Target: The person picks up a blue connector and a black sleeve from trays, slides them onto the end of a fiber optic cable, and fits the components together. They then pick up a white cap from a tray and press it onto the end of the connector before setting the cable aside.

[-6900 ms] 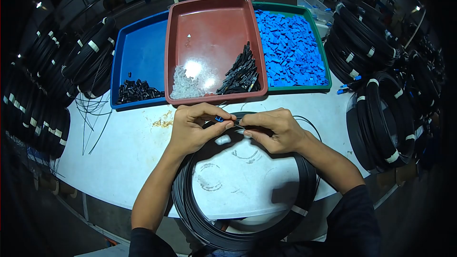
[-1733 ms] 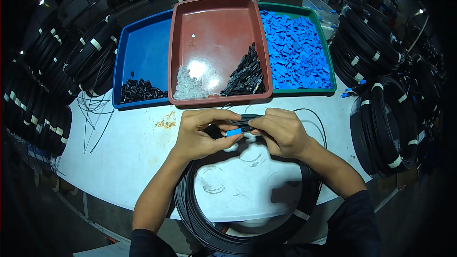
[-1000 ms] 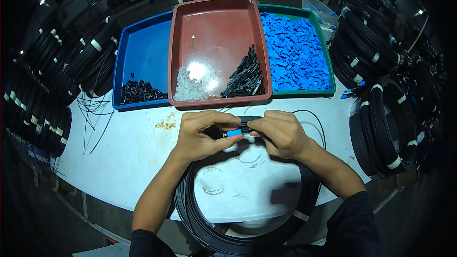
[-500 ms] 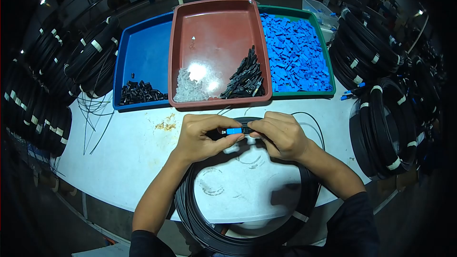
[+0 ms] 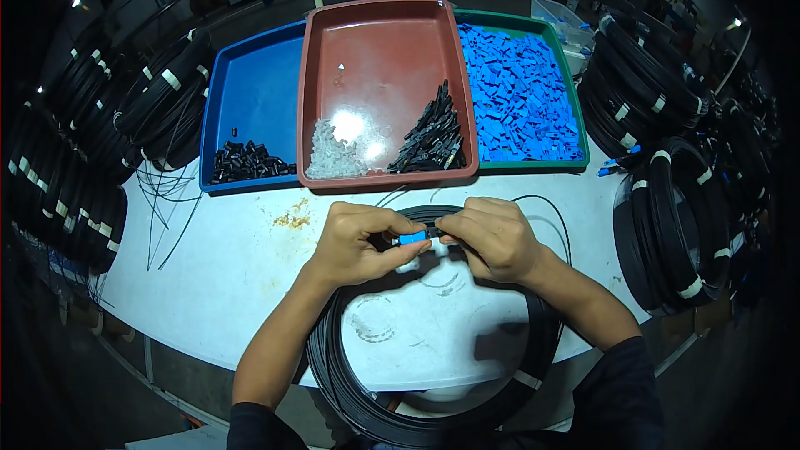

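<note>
Between thumb and fingers, my left hand (image 5: 358, 237) pinches a small blue cable connector (image 5: 412, 238) with a pale tip pointing left. My right hand (image 5: 492, 237) closes on the black rear part (image 5: 432, 232) of the same connector, so both hands meet over it. The fingertips partly hide this black part. Below the hands, a large coil of black cable (image 5: 329, 342) lies over the table's front edge, with a white band at its lower right. One loose loop of cable (image 5: 557, 215) arcs out to the right.
A blue tray (image 5: 254, 75) holds short black sleeves. In the red tray (image 5: 383, 42) are clear plastic pieces and black parts. A green tray (image 5: 581, 129) is filled with blue pieces. Banded cable coils stand at left (image 5: 167, 92) and right (image 5: 667, 225) on the white table (image 5: 225, 283).
The blue connector has tilted slightly and sits a little lower in my left fingers. Both hands stay at nearly the same place.
</note>
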A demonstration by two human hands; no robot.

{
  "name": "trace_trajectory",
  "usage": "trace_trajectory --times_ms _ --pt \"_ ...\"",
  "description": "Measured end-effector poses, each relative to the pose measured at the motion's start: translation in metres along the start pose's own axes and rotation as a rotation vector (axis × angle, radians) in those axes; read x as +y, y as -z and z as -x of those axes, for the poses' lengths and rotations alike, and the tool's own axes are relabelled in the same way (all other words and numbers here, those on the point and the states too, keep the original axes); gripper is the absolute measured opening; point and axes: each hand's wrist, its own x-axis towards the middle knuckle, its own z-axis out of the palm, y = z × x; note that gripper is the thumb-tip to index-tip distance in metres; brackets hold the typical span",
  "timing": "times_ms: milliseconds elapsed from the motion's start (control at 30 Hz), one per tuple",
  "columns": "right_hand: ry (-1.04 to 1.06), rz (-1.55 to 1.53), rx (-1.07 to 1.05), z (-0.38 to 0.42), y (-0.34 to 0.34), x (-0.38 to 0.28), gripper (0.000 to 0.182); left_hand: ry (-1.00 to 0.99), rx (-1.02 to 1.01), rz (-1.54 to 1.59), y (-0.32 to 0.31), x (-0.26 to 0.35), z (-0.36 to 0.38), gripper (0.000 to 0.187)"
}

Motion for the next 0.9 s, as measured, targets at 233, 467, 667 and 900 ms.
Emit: trace_trajectory --times_ms 233,467,667,900 --pt "-0.023 0.013 -0.012 -0.0006 0.0017 -0.0001 0.019 0.038 -0.014 0.013 0.0016 -0.0001 0.0008 0.014" --pt "-0.013 0.011 -0.005 -0.0014 0.0005 -0.0012 0.021 0.037 -0.028 0.014 0.0011 0.0037 -0.0016 0.013" --pt "-0.041 0.001 -0.013 0.0006 0.0010 0.0002 0.022 0.054 -0.031 0.051 0.0021 0.0011 0.0004 0.013" --pt "-0.053 0.008 -0.006 -0.0031 0.0030 -0.0019 0.022 0.046 -0.022 0.067 0.0031 0.0013 0.0006 0.014"
